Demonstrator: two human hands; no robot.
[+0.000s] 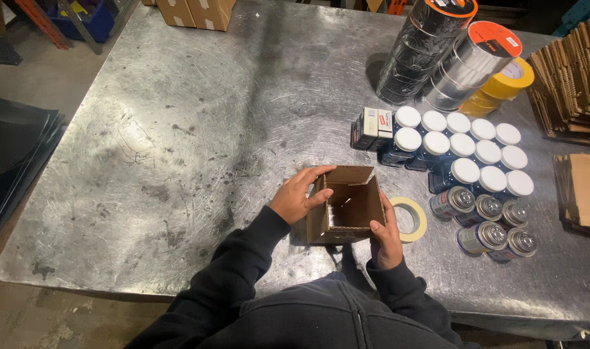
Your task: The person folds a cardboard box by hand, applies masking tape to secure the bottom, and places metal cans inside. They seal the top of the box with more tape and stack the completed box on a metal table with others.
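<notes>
A small open cardboard box (356, 205) stands on the scratched metal table (178, 142), its top open toward me. My left hand (298, 194) grips the box's left wall, thumb inside the rim. My right hand (386, 236) holds the right front corner. The box looks empty inside. A roll of beige masking tape (416, 218) lies flat just right of the box, close to my right hand.
Right of the box stand several blue bottles with white caps (463, 145), a few small boxes (372, 126) and several metal cans (488, 223). Stacked rolls of tape (459, 61) sit at the back. Flat cardboard pieces (572, 77) fill the right edge, and cartons (195, 11) stand at the far edge.
</notes>
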